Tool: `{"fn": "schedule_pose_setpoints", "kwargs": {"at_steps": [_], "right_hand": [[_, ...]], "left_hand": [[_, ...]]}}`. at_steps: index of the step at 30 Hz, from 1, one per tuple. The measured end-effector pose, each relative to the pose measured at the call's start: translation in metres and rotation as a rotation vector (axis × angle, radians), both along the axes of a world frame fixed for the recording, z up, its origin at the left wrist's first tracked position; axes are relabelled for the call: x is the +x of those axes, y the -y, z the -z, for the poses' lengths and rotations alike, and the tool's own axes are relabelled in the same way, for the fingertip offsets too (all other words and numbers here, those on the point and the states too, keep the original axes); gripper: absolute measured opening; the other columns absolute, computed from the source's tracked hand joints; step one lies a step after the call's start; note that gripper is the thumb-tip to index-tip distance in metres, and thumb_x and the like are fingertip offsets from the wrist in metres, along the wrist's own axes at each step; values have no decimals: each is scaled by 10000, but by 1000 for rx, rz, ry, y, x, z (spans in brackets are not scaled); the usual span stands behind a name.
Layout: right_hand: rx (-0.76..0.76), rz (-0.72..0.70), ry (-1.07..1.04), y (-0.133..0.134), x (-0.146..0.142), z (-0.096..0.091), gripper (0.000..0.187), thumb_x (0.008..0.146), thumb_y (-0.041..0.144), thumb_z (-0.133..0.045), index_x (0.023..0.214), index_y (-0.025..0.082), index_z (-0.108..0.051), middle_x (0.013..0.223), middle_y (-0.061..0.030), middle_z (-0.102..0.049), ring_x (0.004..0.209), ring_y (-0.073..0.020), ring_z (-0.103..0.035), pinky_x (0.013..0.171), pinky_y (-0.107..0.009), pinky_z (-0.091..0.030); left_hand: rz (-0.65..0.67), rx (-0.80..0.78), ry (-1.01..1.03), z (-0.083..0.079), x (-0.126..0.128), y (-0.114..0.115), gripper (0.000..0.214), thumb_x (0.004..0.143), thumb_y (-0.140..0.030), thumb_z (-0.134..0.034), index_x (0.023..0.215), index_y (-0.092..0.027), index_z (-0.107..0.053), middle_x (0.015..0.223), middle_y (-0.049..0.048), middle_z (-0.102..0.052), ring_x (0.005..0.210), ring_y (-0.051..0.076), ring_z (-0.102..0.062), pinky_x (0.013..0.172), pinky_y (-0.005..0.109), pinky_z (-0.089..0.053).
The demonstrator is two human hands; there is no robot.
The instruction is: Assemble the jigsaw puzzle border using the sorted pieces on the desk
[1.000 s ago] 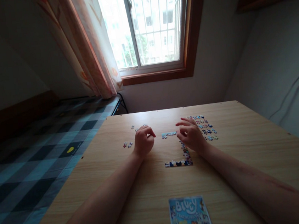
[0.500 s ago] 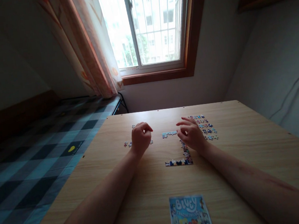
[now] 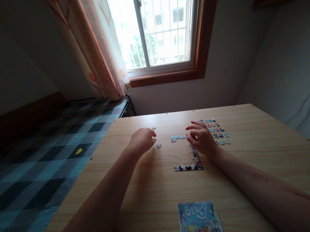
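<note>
My left hand (image 3: pixel 143 141) is low over the left of the table, its fingers curled; anything between them is hidden. Just right of it lies a loose puzzle piece (image 3: pixel 159 145), with more small pieces (image 3: pixel 154 128) behind the fingertips. My right hand (image 3: pixel 201 137) is at the upper right corner of a partly joined puzzle border (image 3: pixel 188 168). Its thumb and forefinger are drawn together while the other fingers stretch out; whatever they pinch is too small to make out. The joined border shows a top strip, a right side and a bottom strip.
Rows of loose puzzle pieces (image 3: pixel 221 135) lie beyond my right hand. A Bluey picture sheet or box (image 3: pixel 201 222) is near the front of the wooden table (image 3: pixel 258 149). To the left is a bed with a checked cover (image 3: pixel 38 168); a window (image 3: pixel 164 26) is behind.
My left hand has turned and shifted slightly left, uncovering a loose piece at its right and covering pieces at its left. My right hand stays at the border's corner. The view has swung slightly left.
</note>
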State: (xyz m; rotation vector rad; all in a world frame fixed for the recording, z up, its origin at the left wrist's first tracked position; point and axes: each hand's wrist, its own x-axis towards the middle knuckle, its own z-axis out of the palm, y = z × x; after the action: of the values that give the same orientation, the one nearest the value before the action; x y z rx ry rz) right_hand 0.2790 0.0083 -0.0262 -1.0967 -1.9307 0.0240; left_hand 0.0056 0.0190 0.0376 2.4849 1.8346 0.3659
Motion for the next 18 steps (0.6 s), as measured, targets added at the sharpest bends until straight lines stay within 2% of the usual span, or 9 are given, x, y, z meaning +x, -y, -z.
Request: {"fn": "schedule_pose_setpoints", "kwargs": {"at_steps": [6,11,18], "right_hand": [[-25,-7,17,0,0,1,342,879,278,-562,545,208,-537,1031,-41,-736,1270,-287,-525,1165,-573,-241],[-91,-33,74,2,-2,-1,272,947,348,-494,799,232,-690,1142,-37,-714,1339,-291,-467,1171,-625,-177],[-169,-54,132,0,-3,0,400,1009,376,-356,905,262,-725,1228,-14,-682,1413,-300,-382,1170,-680,-116]], "left_hand": [[46,-14,5,6,7,4,131,690,-216,-746,814,-241,-778,872,76,-751,829,252,-665,750,314,-477],[52,-78,-53,6,14,8,149,693,-178,-701,774,-266,-789,861,71,-755,818,255,-661,705,310,-465],[57,-58,-66,6,14,7,102,678,-209,-723,742,-265,-779,853,65,-749,837,256,-654,703,303,-463]]}}
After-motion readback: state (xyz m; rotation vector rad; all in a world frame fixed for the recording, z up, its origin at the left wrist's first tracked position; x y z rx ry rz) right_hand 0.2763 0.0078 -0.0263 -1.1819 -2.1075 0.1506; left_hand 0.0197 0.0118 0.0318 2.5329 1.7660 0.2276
